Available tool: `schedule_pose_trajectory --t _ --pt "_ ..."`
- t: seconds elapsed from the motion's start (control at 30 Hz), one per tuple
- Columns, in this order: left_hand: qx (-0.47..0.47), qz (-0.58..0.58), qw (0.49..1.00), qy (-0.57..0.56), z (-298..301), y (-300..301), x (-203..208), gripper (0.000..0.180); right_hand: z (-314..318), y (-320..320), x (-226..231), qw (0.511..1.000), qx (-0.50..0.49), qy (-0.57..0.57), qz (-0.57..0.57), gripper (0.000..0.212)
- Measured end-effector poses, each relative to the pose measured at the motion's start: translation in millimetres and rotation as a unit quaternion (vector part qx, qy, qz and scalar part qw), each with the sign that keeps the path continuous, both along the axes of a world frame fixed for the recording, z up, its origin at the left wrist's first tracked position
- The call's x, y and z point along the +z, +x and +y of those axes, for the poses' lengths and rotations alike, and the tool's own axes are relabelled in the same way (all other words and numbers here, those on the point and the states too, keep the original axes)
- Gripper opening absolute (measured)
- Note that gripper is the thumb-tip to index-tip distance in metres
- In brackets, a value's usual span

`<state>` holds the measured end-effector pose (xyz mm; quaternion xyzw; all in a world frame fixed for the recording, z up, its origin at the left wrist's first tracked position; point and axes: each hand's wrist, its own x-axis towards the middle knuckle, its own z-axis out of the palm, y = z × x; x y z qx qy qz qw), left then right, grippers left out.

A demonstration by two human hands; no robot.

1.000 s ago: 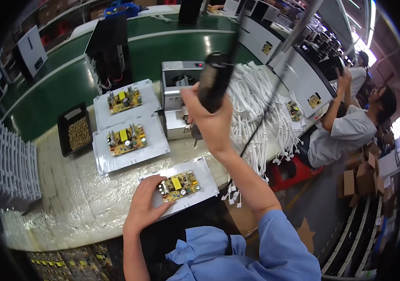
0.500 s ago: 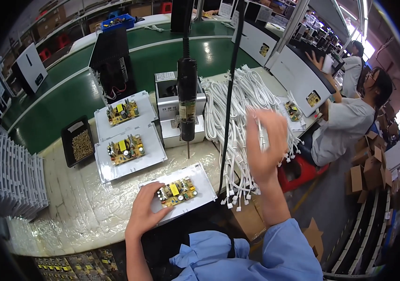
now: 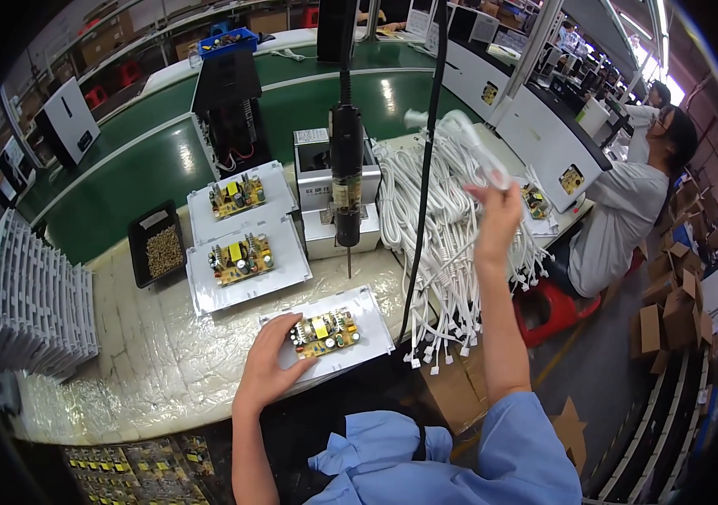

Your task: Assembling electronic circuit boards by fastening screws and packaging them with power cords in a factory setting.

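My left hand (image 3: 270, 370) is closed about the left end of a circuit board (image 3: 325, 331), thumb at the near side and fingers at the far side. The board has a yellow-labelled part and lies on a white panel (image 3: 365, 313) at the table's front edge. My right hand (image 3: 500, 223) pinches a white cable (image 3: 466, 135), its loop raised and blurred over the heap of white cables (image 3: 413, 189). An electric screwdriver (image 3: 347, 160) hangs tip down beyond the panel, next to a silver box-shaped device (image 3: 318, 227).
Two more white panels with boards (image 3: 241, 257) lie farther left, beside a black tray of small brass-coloured pieces (image 3: 163, 251). Stacked white panels (image 3: 35, 295) stand at the far left. A black cord (image 3: 423, 210) hangs before the cables. A co-worker (image 3: 624, 202) sits at the right.
My right hand has closed on a white cable and lifted part of it off the heap. My left hand stays at the board. The whole view has shifted slightly.
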<state>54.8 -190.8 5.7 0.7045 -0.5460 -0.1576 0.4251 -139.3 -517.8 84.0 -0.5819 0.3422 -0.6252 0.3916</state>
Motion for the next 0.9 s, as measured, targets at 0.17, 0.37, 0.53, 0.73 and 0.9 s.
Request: schedule_pose_trajectory --t 0.17,0.37,0.53,0.73,0.9 --pt "-0.012 -0.047 0.999 -0.016 3 1 -1 0.075 62 -30 67 0.988 0.051 -0.072 -0.123 0.024" --pt "-0.008 -0.042 0.998 -0.037 15 -30 26 0.075 163 -58 63 0.869 -0.177 -0.415 0.203 0.026" --pt "-0.123 0.471 0.856 -0.175 22 -72 64 0.08 213 -17 14 0.839 0.442 -0.242 0.204 0.055" --pt "0.059 0.498 0.817 -0.284 45 -33 68 0.045 201 17 -8 0.62 0.706 0.33 0.093 0.044" --pt "0.128 0.487 0.79 -0.35 46 1 77 0.045 183 20 -21 0.57 0.717 0.379 0.13 0.048"
